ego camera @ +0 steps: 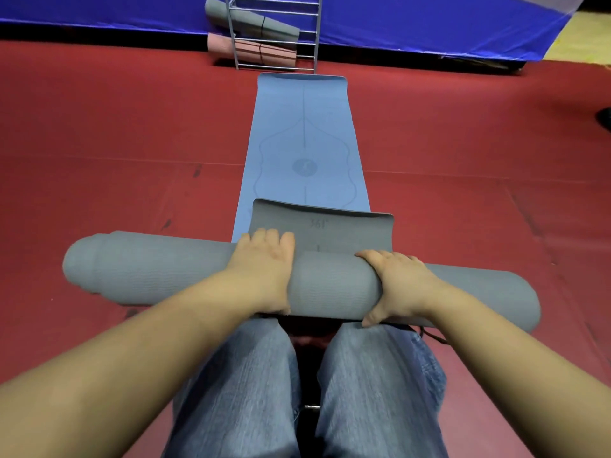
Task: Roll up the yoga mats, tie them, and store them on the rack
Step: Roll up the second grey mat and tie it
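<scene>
A grey yoga mat (334, 282), almost fully rolled, lies crosswise just past my knees, its last flap (324, 223) still flat on the floor. My left hand (264, 262) lies over the roll left of centre with fingers reaching forward over its top. My right hand (393, 285) grips the roll right of centre, thumb underneath. Beyond the flap a blue yoga mat (304, 140) is spread flat, running toward a metal rack (274, 34). The rack holds a rolled grey mat (251, 23) and a rolled pink mat (251, 51), each tied.
Red floor matting (115, 143) surrounds everything. A blue tarp wall (429, 24) stands behind the rack. A dark strap (433, 337) pokes out under the roll's right side. My jeans-clad legs (238, 391) kneel below. A dark shoe (605, 117) shows at the right edge.
</scene>
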`<state>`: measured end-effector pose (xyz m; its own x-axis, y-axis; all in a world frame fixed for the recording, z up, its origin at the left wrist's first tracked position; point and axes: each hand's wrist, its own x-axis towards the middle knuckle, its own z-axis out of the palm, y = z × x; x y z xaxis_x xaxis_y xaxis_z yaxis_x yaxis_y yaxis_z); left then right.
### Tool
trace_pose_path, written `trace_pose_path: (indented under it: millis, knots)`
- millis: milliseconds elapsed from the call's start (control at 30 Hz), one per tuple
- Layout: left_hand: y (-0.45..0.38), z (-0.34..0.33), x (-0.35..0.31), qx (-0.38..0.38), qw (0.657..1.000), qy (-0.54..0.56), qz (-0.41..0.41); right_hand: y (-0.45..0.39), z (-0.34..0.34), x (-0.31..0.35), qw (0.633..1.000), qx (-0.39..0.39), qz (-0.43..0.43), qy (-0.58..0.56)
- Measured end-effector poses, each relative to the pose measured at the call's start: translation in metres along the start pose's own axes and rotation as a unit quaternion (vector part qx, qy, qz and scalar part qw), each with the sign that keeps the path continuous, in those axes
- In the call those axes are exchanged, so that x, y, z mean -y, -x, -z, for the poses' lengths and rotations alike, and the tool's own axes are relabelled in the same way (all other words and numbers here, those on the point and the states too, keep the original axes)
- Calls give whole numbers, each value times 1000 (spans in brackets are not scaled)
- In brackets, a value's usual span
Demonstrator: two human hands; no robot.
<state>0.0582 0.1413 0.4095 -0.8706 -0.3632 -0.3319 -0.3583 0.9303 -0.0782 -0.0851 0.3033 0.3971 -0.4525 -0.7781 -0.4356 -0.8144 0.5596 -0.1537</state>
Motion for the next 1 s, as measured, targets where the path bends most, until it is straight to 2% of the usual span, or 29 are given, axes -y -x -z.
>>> trace_pose_path:
  millis: [67, 200, 367, 500, 667, 833, 933, 1000]
  knots:
    - [8, -12, 0, -34, 999, -35, -6, -9, 1, -3, 1000, 20, -1, -12]
    - [7, -28, 2, -32, 997, -63, -7, -22, 3, -3, 998, 61, 5, -16]
    - [-7, -34, 14, -42, 998, -29, -25, -29, 10, -10, 996, 84, 12, -17]
    - [-16, -35, 20, -33, 999, -3, -38, -17, -5, -19, 999, 36, 1, 23]
    - [-18, -37, 16, -24, 997, -50, -49, -20, -13, -20, 998, 11, 10, 64]
    - [-9, -46, 14, -87, 996, -14, -23, -15, -19, -17, 996, -57, 13, 65]
    - [-1, -48, 10, -147, 989, -19, -14, 0, -31, -16, 991, -119, 2, 58]
    - [6, -49, 8, -216, 976, -29, -11, 10, -42, -11, 981, -188, -14, 53]
